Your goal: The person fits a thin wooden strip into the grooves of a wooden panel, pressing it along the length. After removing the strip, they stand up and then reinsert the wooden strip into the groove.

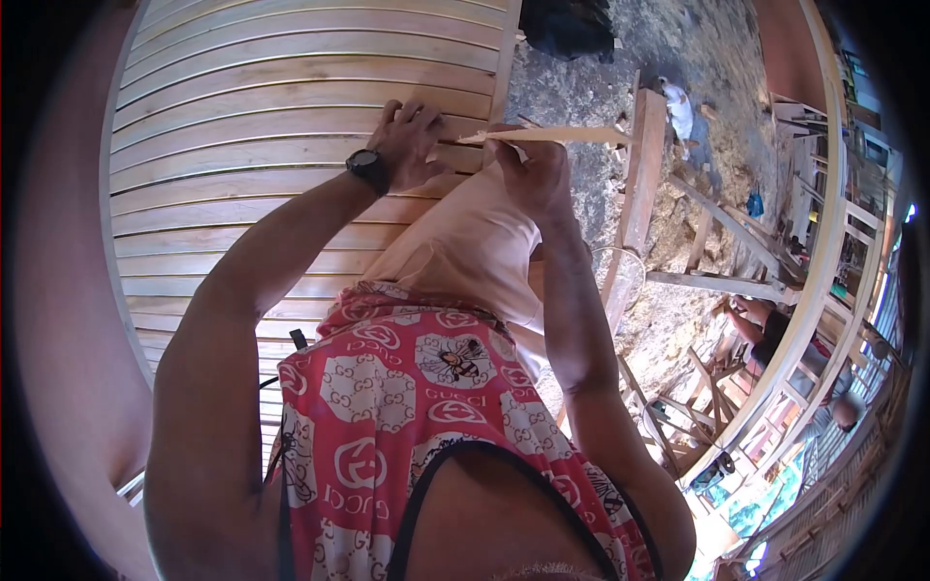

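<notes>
My right hand [533, 174] pinches a thin, pale strip [581, 135], which looks like wood, between thumb and fingers. One end of the strip points out to the right over the ground, and its other end lies over the edge of a slatted wooden panel [242, 145]. Just left of that end, my left hand [409, 143], with a dark watch [366, 167] on the wrist, rests on the slats with its fingers bent and apart. Narrow dark gaps run between the slats. My leg in pale trousers [465, 242] lies across the panel below both hands.
Right of the panel, a thick wooden beam [641, 174] stands above dusty ground strewn with shavings. Wooden braces [727, 232] and frames fill the right side. Another person [775, 329] is at work there. A black object [570, 27] lies at the top.
</notes>
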`<state>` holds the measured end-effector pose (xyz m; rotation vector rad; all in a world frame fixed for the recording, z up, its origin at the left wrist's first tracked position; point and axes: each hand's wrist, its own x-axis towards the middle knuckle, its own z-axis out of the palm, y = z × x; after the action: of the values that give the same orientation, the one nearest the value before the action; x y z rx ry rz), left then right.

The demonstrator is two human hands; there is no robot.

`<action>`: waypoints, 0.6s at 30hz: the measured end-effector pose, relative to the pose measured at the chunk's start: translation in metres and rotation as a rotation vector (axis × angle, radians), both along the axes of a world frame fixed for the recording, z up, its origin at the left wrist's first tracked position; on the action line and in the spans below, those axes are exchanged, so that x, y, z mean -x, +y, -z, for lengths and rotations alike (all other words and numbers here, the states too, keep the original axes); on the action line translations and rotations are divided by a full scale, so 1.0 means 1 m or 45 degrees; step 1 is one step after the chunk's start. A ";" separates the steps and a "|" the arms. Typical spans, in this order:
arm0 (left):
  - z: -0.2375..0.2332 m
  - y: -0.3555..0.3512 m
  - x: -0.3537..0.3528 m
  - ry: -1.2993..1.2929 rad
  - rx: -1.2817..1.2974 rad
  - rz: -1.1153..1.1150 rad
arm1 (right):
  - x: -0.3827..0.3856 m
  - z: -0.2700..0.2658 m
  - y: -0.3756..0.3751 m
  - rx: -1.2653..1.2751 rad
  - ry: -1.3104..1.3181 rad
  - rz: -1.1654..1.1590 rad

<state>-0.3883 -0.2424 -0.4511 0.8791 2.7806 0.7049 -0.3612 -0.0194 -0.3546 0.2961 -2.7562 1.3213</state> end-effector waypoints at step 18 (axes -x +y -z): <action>0.013 0.009 -0.018 0.156 -0.043 -0.146 | -0.002 0.001 0.001 0.113 0.010 -0.058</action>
<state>-0.3707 -0.2330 -0.4646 0.7998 2.9556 0.7412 -0.3588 -0.0185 -0.3556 0.3598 -2.6902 1.4448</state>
